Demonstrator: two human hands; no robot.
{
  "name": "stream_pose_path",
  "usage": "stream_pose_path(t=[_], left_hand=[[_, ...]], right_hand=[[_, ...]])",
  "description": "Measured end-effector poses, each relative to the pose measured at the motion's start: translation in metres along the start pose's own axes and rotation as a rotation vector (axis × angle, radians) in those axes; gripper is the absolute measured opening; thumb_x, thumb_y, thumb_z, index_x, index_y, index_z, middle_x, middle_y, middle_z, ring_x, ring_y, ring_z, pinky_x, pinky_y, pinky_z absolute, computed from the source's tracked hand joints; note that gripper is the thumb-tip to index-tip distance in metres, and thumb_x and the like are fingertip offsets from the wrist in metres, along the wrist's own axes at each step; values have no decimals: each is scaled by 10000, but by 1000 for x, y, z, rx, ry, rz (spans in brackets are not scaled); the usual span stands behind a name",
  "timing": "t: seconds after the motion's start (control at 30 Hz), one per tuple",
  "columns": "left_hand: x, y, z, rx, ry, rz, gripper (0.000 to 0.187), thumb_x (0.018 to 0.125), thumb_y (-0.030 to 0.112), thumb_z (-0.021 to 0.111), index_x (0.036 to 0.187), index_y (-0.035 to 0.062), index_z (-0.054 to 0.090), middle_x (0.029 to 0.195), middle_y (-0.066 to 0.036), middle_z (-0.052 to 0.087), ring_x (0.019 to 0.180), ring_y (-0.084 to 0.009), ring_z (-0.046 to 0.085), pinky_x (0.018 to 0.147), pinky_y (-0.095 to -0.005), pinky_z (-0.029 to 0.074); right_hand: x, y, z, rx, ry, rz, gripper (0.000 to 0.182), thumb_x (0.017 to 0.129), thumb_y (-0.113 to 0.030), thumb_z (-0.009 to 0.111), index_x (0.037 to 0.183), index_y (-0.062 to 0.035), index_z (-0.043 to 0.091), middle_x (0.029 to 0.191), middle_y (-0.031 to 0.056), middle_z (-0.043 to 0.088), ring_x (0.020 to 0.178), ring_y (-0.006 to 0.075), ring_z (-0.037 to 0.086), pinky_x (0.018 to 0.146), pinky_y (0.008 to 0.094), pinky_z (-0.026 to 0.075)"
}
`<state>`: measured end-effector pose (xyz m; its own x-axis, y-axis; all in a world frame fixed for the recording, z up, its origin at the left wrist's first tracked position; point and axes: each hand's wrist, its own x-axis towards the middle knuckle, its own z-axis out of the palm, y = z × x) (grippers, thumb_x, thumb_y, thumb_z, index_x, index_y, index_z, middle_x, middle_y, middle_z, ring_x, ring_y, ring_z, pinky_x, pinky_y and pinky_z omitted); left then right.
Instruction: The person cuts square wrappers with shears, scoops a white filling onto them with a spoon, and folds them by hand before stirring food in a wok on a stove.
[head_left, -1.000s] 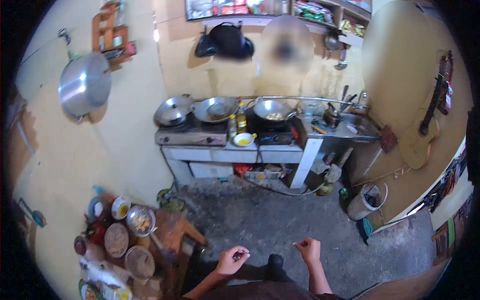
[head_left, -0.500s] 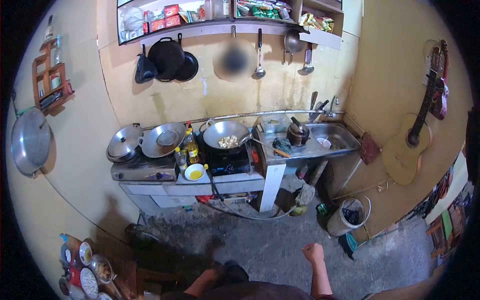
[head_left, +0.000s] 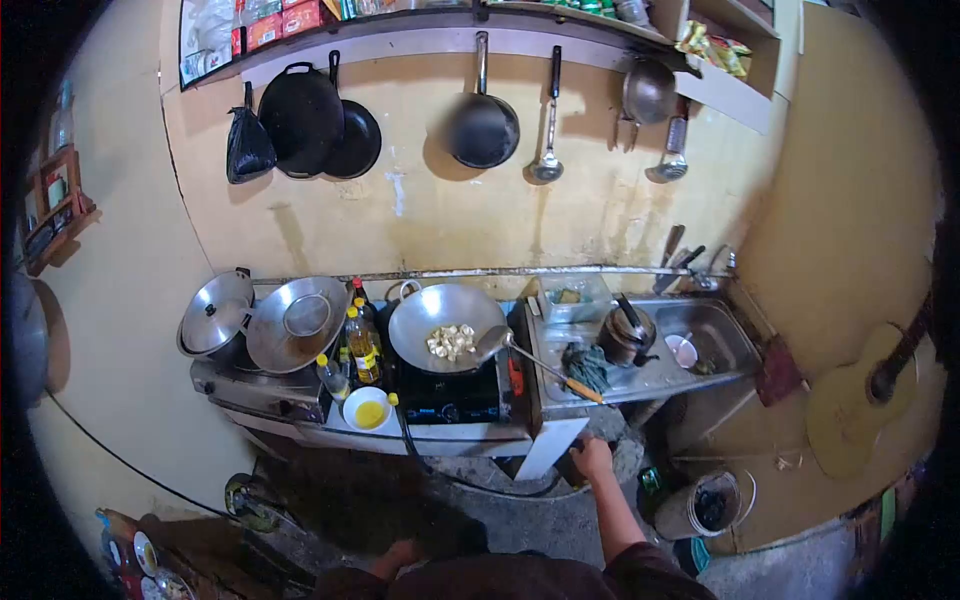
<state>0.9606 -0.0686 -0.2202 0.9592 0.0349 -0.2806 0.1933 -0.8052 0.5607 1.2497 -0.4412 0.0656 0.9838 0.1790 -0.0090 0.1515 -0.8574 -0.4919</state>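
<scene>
My right hand reaches forward below the front edge of the sink counter, thumb apart from the loosely bent fingers, holding nothing I can see. Just above it is the wooden handle of a long metal turner, whose blade rests in a wok. Pale cooked chunks lie in the wok, which sits on a black stove. Low and close to my body, my left hand is dim, and its fingers do not show clearly. A white bowl with yellow liquid stands left of the stove.
Oil bottles stand beside the wok. Farther left are a lidded pot and a wide pan. A dark kettle and a cloth lie by the sink. A bucket stands on the floor.
My view has come closer to the counter, so the stove and sink look larger. My right hand has moved forward toward the counter's edge; my left hand stays low.
</scene>
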Motion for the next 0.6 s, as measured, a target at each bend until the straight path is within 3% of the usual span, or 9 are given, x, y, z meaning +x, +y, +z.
stream_pose_path(t=[0.07,0.17,0.23,0.27,0.33,0.4,0.43,0.53,0.6], left_hand=[[17,60,-67,-81,-102,-215,320,779,285,554,1007,68,611,959,-184,618,930,-334,579,810,-432,456],[69,106,-94,-224,76,-191,306,786,295,534,969,62,613,907,-162,629,892,-340,590,771,-432,472],[92,122,-97,-556,26,-284,343,793,343,496,952,66,621,925,-161,626,893,-343,590,771,-439,470],[94,127,-94,-571,43,-300,343,793,343,496,952,66,621,925,-161,626,893,-343,590,771,-439,470],[86,121,-72,-231,88,-191,359,791,358,485,947,64,620,938,-161,625,886,-340,597,763,-444,473],[59,82,-2,-2,70,-201,363,777,346,488,969,65,614,943,-157,626,874,-337,601,757,-445,475],[51,82,-8,-8,83,-227,363,777,346,488,969,65,614,943,-157,626,874,-337,601,757,-445,475],[36,93,-17,-20,93,-248,356,771,346,494,958,70,621,938,-154,627,874,-336,602,757,-445,475],[27,108,-14,-46,84,-247,352,767,346,499,951,74,625,935,-152,629,874,-335,602,757,-445,476]], right_hand=[[41,-8,2,-217,167,-8,433,671,-176,660,1058,-24,539,1019,150,568,967,320,538,793,405,469],[104,9,21,-298,168,-31,455,730,-189,625,1139,-62,472,1165,126,472,1107,307,434,855,427,432],[136,24,30,-301,170,-83,374,755,-165,567,1106,-66,488,1097,105,496,1080,286,447,834,434,425],[146,32,36,-383,185,-124,365,756,-166,566,1100,-67,491,1069,100,505,1054,284,464,819,431,429],[168,47,43,-467,199,-199,356,758,-166,566,1093,-69,494,1042,95,514,1029,282,481,803,427,433],[179,55,40,-451,51,-252,360,762,-175,564,1099,-69,499,995,107,527,951,293,524,755,421,455],[183,62,40,-444,40,-279,360,762,-175,564,1099,-69,499,995,107,527,951,293,524,755,421,455],[185,58,21,-154,158,-532,405,799,-206,531,1184,-94,476,898,160,574,759,334,583,626,440,486],[190,24,-16,-182,88,-525,411,805,-212,523,1203,-120,471,866,157,580,697,336,585,588,442,485]])
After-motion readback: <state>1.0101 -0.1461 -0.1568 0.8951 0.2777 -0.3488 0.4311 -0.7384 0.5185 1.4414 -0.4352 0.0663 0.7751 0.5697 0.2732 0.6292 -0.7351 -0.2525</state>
